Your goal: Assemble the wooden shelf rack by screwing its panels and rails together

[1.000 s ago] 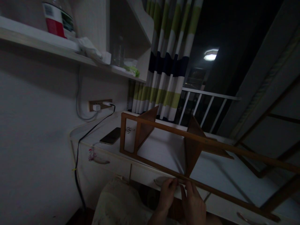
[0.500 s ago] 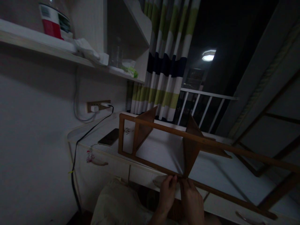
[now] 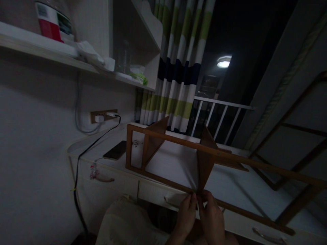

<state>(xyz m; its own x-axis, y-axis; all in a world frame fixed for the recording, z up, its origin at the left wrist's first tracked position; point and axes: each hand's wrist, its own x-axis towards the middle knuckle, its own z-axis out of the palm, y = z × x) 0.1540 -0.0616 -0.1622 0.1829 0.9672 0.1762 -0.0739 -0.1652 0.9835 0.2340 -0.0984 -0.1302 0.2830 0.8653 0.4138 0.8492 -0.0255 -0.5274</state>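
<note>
A phone (image 3: 115, 150) lies behind the rack (image 3: 176, 141) on the desk (image 3: 230, 192); left hand (image 3: 186, 217) and right hand (image 3: 212, 219) pinch its lower rail, fingertips together.

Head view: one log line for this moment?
left hand: fingertips at wooden rack lower rail | right hand: same spot | rack on white desk | phone left

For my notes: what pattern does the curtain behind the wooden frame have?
The curtain has vertical white stripes crossed by green and dark navy bands, seen in the head view.
</note>
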